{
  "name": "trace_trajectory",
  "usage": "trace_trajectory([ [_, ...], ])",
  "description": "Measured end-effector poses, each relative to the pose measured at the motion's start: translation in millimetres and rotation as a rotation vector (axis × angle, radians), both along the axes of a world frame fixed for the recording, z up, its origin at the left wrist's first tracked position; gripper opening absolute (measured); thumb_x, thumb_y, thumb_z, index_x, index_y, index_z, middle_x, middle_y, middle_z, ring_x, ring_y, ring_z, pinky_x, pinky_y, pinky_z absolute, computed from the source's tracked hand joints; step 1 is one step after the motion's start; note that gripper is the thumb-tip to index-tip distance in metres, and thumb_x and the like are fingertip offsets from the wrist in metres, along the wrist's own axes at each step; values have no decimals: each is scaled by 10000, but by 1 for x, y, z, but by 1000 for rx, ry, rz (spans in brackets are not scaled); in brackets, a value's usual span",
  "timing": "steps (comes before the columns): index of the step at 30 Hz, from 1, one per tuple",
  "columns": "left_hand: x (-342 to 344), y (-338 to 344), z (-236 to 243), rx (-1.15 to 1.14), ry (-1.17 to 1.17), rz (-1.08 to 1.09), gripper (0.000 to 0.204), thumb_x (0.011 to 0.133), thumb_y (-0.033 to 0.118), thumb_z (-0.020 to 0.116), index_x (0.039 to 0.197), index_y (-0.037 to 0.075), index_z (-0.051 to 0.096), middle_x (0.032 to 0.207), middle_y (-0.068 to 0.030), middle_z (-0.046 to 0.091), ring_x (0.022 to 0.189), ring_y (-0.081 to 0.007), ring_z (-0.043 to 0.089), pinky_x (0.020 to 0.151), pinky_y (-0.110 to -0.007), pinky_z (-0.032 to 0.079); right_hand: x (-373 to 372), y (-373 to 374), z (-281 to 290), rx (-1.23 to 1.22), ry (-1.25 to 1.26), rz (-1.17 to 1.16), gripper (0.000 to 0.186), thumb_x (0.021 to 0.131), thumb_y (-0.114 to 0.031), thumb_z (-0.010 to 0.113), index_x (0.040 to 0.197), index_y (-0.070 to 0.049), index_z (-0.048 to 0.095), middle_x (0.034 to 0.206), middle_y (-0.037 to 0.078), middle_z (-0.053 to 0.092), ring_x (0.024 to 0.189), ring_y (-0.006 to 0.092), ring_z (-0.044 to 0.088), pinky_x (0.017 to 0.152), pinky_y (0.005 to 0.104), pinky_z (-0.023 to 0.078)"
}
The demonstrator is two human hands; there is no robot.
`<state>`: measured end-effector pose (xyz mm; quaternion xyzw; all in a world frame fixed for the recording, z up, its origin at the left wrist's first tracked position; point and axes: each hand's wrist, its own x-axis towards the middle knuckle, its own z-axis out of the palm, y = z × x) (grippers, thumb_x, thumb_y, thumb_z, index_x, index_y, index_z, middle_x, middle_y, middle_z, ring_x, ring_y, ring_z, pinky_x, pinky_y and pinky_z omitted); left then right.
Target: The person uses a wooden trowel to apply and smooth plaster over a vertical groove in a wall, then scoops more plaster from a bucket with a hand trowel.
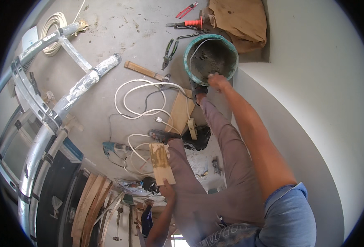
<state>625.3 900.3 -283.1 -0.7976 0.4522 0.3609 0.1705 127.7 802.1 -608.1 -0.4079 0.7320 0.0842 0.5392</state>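
My left hand [167, 192] grips the lower end of a small flat wooden board [162, 175], whose upper part is smeared with brownish wet mortar. The board is held out beside my left thigh. My right arm reaches forward to a teal bucket [186, 61]. Grey mortar [210, 61] lies inside it, and a thin wire handle rests across its far left part. At the bucket's near rim is my right hand [219, 82], its fingers closed. Whatever they may hold is too small or hidden to name.
Hammer [145, 71], pliers [170, 53], chisel [186, 24] and utility knife [187, 10] lie on the floor. White cable [126, 115] loops near my feet, with a power drill [116, 148] beside it. Metal scaffolding [42, 148] stands left; a wall [314, 82] rises right.
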Motion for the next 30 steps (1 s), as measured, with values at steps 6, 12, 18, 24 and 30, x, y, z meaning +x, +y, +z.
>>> trace_trajectory([
  [6, -5, 8, 18, 3, -176, -63, 485, 987, 333, 447, 963, -100, 666, 872, -273, 674, 817, -425, 653, 738, -476, 481, -8, -49, 57, 22, -73, 426, 321, 847, -204, 517, 979, 56, 649, 915, 233, 684, 767, 350, 695, 676, 414, 559],
  [12, 12, -11, 4, -48, 17, 91, 478, 994, 333, 448, 1044, -101, 642, 948, -283, 669, 866, -419, 649, 765, -458, 480, -46, -79, -6, 182, -213, -239, 452, 935, -280, 362, 757, 25, 645, 630, 179, 633, 615, 315, 662, 561, 409, 519],
  [18, 34, 8, -5, -168, -30, -14, 525, 998, 370, 444, 1008, -112, 651, 881, -219, 688, 812, -354, 658, 741, -412, 481, -15, -48, 38, 437, 45, -25, 451, 963, -312, 398, 871, 24, 686, 829, 195, 697, 730, 329, 684, 703, 419, 540],
  [24, 27, 4, 9, -39, -53, 46, 504, 1009, 340, 437, 1030, -121, 639, 930, -217, 693, 855, -338, 659, 772, -406, 480, -42, -55, 100, -32, 442, 184, 343, 929, -286, 486, 1024, -2, 654, 876, 196, 698, 869, 320, 691, 799, 420, 536],
  [30, 35, 6, -1, -55, 13, 127, 473, 1005, 320, 444, 1073, -110, 629, 963, -265, 669, 897, -405, 635, 796, -449, 466, 18, -12, 52, -74, 376, 249, 265, 839, -172, 556, 1040, -21, 640, 938, 192, 695, 832, 348, 696, 743, 411, 558],
])
